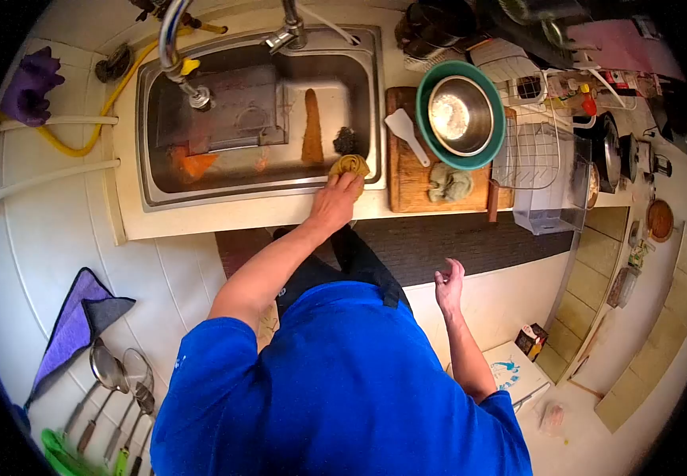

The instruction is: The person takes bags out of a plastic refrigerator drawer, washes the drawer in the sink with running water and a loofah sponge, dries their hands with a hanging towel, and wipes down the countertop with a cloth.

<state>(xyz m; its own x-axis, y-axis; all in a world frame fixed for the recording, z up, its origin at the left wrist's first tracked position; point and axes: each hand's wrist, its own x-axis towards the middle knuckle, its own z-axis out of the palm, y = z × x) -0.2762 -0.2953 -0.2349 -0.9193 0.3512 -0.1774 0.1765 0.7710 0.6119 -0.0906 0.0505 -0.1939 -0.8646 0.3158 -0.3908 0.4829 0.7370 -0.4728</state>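
My left hand (pixel 335 202) is closed on a yellow-brown cloth (pixel 350 165), pressed to the front right rim of the steel sink (pixel 232 194). Just beyond the cloth, inside the sink, lies a dark scouring ball (pixel 345 141). To its left is a long brown tapering thing (pixel 311 131) whose kind I cannot make out. A see-through plastic box (pixel 240 103) lies in the left part of the sink, with something orange (pixel 194 163) near its front. My right hand (pixel 449 284) hangs in the air away from the counter, fingers loosely bent and apart, holding nothing.
Right of the sink, a wooden cutting board (pixel 400 178) bears a white rice paddle (pixel 408 136), a crumpled grey-green cloth (pixel 449 184) and a green basin (pixel 424 99) with a metal bowl (pixel 461 115). A wire rack (pixel 530 155) stands beyond. The faucet (pixel 170 47) arches over the sink.
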